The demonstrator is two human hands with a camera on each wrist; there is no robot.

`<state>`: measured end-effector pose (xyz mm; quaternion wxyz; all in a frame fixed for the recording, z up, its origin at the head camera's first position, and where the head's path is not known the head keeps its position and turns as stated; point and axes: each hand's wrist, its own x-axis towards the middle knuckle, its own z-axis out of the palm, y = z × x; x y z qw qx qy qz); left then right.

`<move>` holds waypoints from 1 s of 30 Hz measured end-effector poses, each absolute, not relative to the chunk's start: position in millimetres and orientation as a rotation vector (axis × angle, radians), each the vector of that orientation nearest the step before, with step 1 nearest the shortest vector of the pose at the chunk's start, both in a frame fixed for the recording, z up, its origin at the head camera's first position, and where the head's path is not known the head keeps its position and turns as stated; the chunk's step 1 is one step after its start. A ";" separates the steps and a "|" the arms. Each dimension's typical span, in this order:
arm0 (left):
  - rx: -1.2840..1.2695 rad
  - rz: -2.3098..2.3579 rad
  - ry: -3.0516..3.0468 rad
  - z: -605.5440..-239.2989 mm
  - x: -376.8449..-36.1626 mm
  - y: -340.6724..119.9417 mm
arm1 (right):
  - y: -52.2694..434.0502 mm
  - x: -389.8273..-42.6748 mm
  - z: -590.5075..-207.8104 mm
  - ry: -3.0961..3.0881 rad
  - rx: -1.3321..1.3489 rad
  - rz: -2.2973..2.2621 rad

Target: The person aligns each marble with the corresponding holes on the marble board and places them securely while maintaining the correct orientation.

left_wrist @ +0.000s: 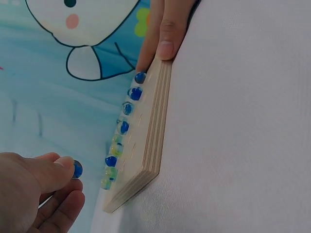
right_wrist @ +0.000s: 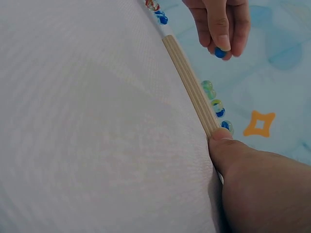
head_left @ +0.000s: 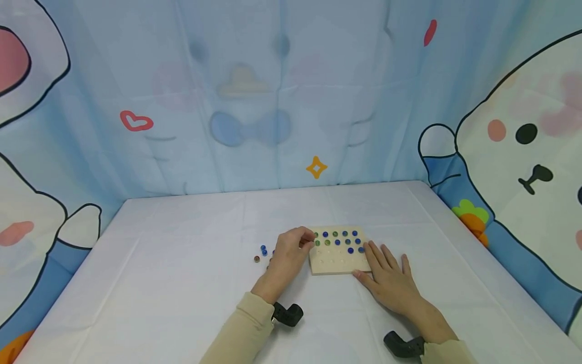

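Right hand (head_left: 391, 280) flat, fingers straight, steadying wooden board (head_left: 338, 264) at right edge; left hand (head_left: 288, 253) pinches blue marble (left_wrist: 77, 169) over board's left holes; marble small, hard, slick, likely rolls; fingertip pinch best.

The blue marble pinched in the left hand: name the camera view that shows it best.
The right wrist view. There the blue marble hangs clear below the left hand's fingertips, above the wooden board. The left wrist view shows it half hidden behind a fingertip. In the head view the hand covers it.
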<state>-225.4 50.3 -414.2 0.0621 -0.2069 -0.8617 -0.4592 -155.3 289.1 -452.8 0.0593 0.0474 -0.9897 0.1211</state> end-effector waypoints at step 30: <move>-0.726 -1.382 -2.574 -420.4 -226.5 97.9 | 290.5 -155.7 -452.1 -3.012 0.138 0.363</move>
